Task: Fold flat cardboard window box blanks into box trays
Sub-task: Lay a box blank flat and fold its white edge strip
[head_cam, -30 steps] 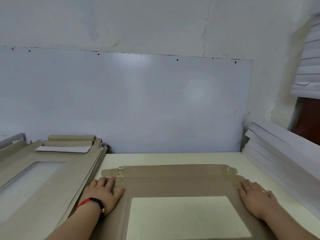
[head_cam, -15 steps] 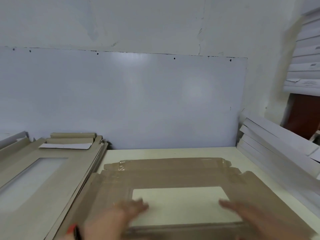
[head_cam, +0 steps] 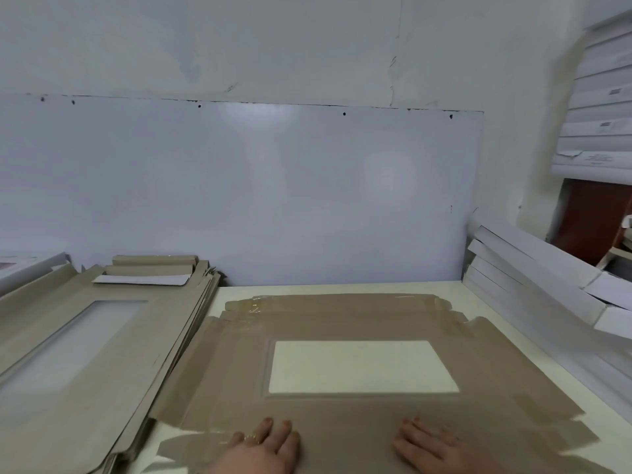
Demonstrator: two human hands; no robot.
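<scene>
A flat brown cardboard window box blank lies spread on the pale table, its rectangular window showing the table through it. Its flaps lie flat on every side. My left hand rests flat on the near strip of the blank, left of centre, fingers straight. My right hand lies flat on the same strip to the right. Both hands are cut off by the lower edge of the view.
A stack of flat brown window blanks fills the left side, overlapping the table edge. White flat boxes lean in a pile at the right. A white wall panel stands directly behind the table.
Both hands moved from the blank's far corners back to its near strip. The blank now lies further from me with more of it in view.
</scene>
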